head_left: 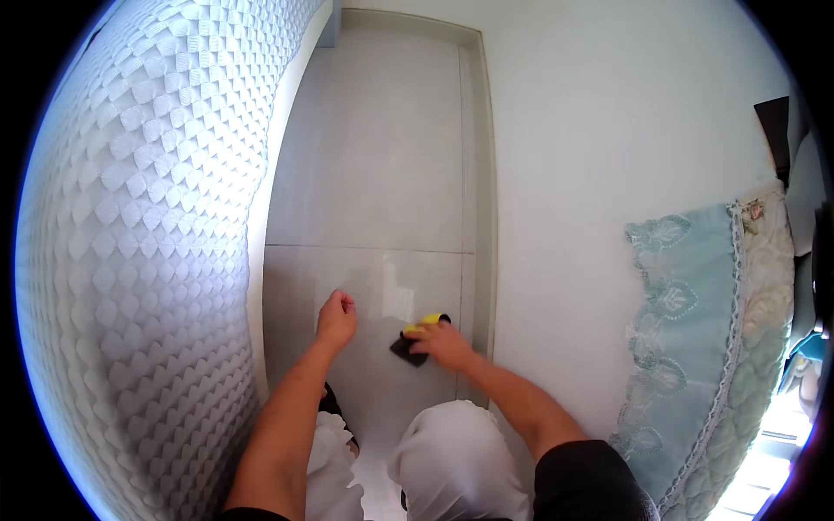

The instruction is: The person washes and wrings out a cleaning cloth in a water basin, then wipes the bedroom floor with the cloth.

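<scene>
Head view shows the right grip (445, 347) closed around a yellow-and-black tool (423, 326), which sits under its fingers: the yellow part shows beyond the fingertips on the far side, and a dark flat end juts out to the left and nearer the person. Both are low over the grey tiled floor (373, 148), though whether the dark end touches the tiles cannot be told. Just left of the tool and apart from it, the left grip (337, 318) is loosely clenched, its fingers curled inward above the tiles.
</scene>
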The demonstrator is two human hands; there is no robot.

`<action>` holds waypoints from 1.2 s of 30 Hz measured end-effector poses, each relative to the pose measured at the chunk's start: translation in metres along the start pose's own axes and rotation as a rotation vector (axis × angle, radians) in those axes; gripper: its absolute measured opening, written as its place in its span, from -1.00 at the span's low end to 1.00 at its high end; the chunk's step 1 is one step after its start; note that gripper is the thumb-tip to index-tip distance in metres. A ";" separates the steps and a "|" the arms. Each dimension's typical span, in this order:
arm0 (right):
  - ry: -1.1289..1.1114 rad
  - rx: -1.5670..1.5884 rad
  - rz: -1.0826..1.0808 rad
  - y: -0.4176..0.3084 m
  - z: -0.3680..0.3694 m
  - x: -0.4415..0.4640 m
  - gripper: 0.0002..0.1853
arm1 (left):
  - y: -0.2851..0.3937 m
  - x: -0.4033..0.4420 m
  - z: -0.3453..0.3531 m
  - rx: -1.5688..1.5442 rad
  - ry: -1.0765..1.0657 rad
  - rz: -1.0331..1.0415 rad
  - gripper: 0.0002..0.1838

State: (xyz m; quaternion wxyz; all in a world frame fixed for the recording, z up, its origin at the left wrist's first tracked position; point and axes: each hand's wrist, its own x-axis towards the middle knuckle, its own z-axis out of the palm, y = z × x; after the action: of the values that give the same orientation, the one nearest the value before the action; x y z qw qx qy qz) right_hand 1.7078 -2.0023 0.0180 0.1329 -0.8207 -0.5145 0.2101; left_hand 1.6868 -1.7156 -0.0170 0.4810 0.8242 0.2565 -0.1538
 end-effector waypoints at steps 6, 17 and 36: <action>0.326 -0.084 0.504 0.138 -0.064 0.087 -0.65 | 0.028 -0.010 0.014 -0.167 -0.066 -0.007 -0.88; 0.161 0.085 0.793 -0.056 0.037 -0.058 -0.28 | 0.035 -0.008 0.036 -0.184 -0.069 -0.028 -0.91; 0.586 -0.089 0.843 0.028 0.004 0.070 -0.40 | 0.019 -0.071 0.015 -0.372 -0.049 0.080 -0.89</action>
State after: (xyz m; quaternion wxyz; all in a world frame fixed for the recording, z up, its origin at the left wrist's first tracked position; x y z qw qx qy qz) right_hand 1.7550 -1.9511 -0.0122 0.1404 -0.9860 -0.0887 -0.0157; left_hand 1.6392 -1.7553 0.0244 0.6370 0.7264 0.2357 -0.1045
